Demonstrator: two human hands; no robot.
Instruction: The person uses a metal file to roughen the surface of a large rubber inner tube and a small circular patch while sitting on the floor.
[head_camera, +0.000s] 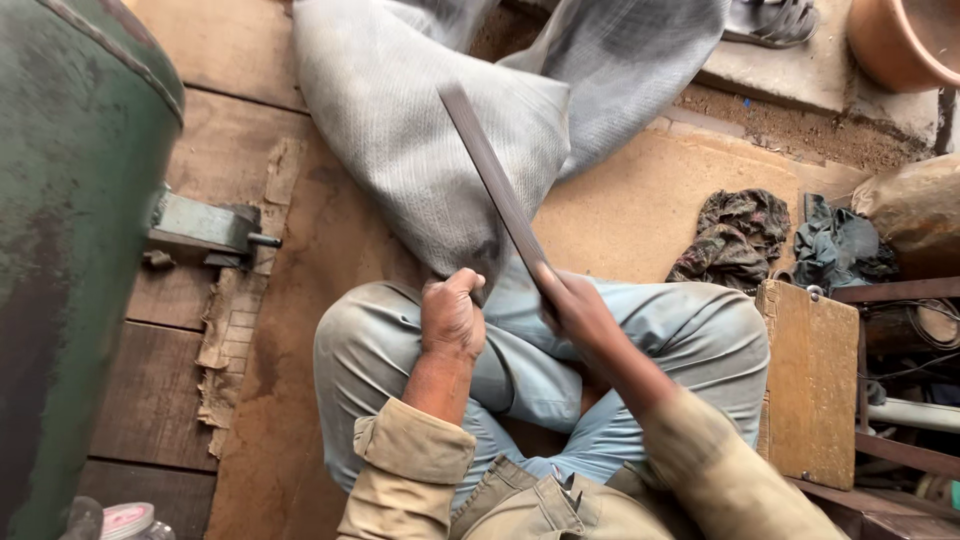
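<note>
Person sits cross-legged on wooden floor (300, 300). Left hand (452, 315) fist-closed on lower edge of grey woven sack (430, 150), which stretches up and away from it. Right hand (580, 312) gripped round a long flat dark metal strip (495, 180), angled up-left over the sack, blurred. Rags (735, 235) lie to the right of right hand; green drum (70, 230) far left of left hand.

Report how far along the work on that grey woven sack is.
Done: nothing shows as finished; no cut or opening is visible. In hand: the left hand grips the lower edge of the grey woven sack, and the right hand holds a long flat dark metal strip angled across it. Left: cannot tell.
</note>
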